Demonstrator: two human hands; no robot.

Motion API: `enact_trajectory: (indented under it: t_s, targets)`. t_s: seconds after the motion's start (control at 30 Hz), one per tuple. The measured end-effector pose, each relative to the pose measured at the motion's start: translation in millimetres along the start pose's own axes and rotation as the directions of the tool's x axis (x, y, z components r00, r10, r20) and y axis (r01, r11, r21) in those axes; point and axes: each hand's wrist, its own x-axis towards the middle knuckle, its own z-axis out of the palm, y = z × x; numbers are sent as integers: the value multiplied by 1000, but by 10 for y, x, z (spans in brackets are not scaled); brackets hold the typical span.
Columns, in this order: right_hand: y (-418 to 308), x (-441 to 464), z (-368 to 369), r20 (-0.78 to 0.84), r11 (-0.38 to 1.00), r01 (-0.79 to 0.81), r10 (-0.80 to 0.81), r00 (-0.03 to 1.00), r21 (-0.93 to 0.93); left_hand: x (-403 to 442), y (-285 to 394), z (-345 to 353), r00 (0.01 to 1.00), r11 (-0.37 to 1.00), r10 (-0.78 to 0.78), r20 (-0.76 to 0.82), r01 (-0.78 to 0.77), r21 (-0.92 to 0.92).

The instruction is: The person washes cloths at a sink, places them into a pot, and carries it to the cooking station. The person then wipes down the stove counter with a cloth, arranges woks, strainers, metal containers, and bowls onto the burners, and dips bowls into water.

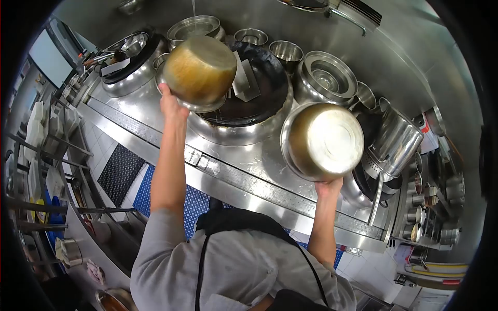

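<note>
My left hand [173, 105] is closed on the rim of a deep metal basin [201, 70] with a browned side. That basin is tipped over, its base turned up, above the left part of a large black wok [270, 85]. My right hand [329, 187] grips a second deep metal basin [327, 141] by its near edge. Its pale, shiny base faces up, over the steel counter right of the wok. Most of the fingers of both hands are hidden behind the basins. Bent pieces of sheet metal [246, 80] stand in the wok.
Along the back are a lidded round pot [328, 75], small metal pots [286, 51] and a basin under running water [193, 27]. Another wok [132, 58] is at left. A tall metal strainer with a handle [397, 140] stands at right. The counter's front edge has a perforated drain strip [244, 176].
</note>
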Motion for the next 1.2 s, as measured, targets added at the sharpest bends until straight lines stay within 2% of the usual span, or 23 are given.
enact_trajectory:
  t_s: [0.07,0.13,0.17,0.23,0.27,0.3,0.33,0.37,0.4,0.47,0.5,0.53,0.57,0.6,0.67,0.73,0.8,0.9,1.0,1.03,1.1,1.17,1.2]
  targets:
    - [184,37,307,99,998,56,-52,994,-41,488,-146,-156,1000,999,18,25,-20,48]
    - [315,187,640,-18,996,81,-82,996,-33,662,-158,-119,997,997,-72,24,72,1]
    - [448,90,1063,-48,990,126,-129,991,-63,845,-200,-175,993,993,-114,26,113,10]
    - [618,434,1246,22,979,168,-166,986,-117,1003,-225,-190,984,981,-178,-25,180,68]
    - [694,646,1393,-54,959,200,-215,975,-199,1059,-237,-176,983,977,-182,-34,185,106]
    - [766,836,1490,16,941,232,-235,972,-248,1126,-253,-181,982,972,-184,-43,188,142]
    - [821,1107,1515,56,966,174,-167,984,-191,1205,-275,-204,982,965,-183,-55,190,179]
    - [886,1463,1479,78,947,223,-211,974,-230,1348,-327,-281,978,967,-205,-35,208,145]
    - [976,1413,1760,-15,901,277,-299,954,-333,1400,-339,-310,972,965,-233,2,231,124]
    - [1147,1642,1952,4,882,341,-359,933,-326,1479,-353,-366,957,958,-279,77,272,85]
    - [1226,1740,2008,6,870,335,-357,934,-361,1804,-518,-566,985,965,-171,31,161,208]
    - [1288,1843,2037,8,857,329,-355,935,-398,1747,-464,-575,999,918,-40,34,24,396]
    - [1325,1973,2067,9,840,333,-365,931,-429,1610,-368,-533,994,819,84,75,-112,563]
    - [1410,2189,2026,-25,774,366,-441,897,-517,1416,-265,-415,980,716,195,47,-175,675]
    - [1496,2231,2044,-28,794,340,-408,912,-505,1707,-433,-750,965,689,223,136,-255,679]
    - [1557,2494,1878,53,860,305,-311,949,-410,1442,-347,-717,982,733,175,70,-178,656]
    - [1520,2510,1795,100,718,365,-385,918,-593,1079,-169,-638,993,739,118,31,-109,665]
    - [1077,2424,1816,23,462,103,-176,984,-881,793,-160,-915,994,762,107,7,-86,642]
    - [676,2261,1891,79,273,117,-145,986,-955,460,-280,-1385,997,696,72,-37,-24,718]
    - [647,2436,1747,216,156,234,-127,968,-960,357,-374,-1584,996,667,80,-39,-24,745]
    - [548,2503,1779,250,90,247,29,968,-965,1,-545,-1854,982,588,186,-41,-77,805]
    - [490,2619,1754,325,15,326,160,932,-945,-401,-711,-2044,888,110,395,236,-301,947]
    - [432,2670,1777,305,-39,327,268,914,-944,-708,-758,-1833,891,90,396,224,-280,956]
